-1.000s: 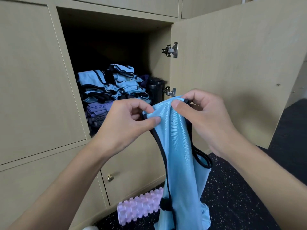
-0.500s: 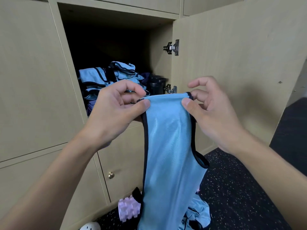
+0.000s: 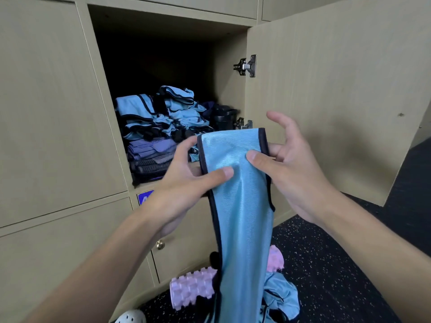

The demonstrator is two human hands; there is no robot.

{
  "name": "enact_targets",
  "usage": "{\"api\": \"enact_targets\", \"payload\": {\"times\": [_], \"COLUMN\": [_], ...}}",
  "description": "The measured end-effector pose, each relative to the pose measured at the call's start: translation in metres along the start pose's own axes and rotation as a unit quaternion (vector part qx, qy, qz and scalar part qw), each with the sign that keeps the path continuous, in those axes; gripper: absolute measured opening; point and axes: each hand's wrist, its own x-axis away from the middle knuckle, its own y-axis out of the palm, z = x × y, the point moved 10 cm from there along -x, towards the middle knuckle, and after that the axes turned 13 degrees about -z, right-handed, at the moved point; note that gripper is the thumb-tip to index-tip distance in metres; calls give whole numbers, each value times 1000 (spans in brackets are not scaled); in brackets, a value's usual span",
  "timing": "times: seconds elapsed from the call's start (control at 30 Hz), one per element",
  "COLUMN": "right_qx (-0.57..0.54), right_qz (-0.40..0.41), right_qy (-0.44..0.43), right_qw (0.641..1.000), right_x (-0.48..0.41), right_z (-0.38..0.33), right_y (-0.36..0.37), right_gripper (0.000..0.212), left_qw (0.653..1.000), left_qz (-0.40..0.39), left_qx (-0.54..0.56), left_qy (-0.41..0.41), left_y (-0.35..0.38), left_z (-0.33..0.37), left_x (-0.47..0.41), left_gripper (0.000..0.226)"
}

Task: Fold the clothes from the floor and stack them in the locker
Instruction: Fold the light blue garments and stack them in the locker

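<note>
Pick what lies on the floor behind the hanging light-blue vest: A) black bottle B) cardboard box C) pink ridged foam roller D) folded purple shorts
C: the pink ridged foam roller lies on the dark speckled floor at the foot of the lockers, partly hidden behind the light-blue black-trimmed mesh vest, which the left hand and the right hand pinch near its top.

blue vest strap (image 3: 235, 159) spread flat, left hand (image 3: 182, 185) and right hand (image 3: 293, 169) thumbs lower on it
</note>
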Motion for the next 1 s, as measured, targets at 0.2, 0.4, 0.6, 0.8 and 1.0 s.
{"api": "enact_targets", "payload": {"times": [0.2,0.4,0.6,0.8,1.0], "right_qx": [13,39,29,81,116], "right_qz": [-28,-77,-15,-133,-105], "right_qy": [51,61,18,105,69], "right_qw": [998,994,999,982,985], "right_x": [1,3,1,5,3], "right_z": [11,17,8,29,23], "right_y": [-4,4,-15,-1,-5], "right_gripper": [80,84,78,91,73], "left_qw": [997,991,999,990,989], "left_qz": [56,118,-7,90,118], "left_qx": [38,18,-20,8,-48], "left_qy": [44,54,31,108,80], "left_y": [-13,-22,15,-17,-28], "left_z": [12,11,-9,14,9], "left_x": [-1,0,1,2,2], "left_gripper": [61,71,95,60,23]}}
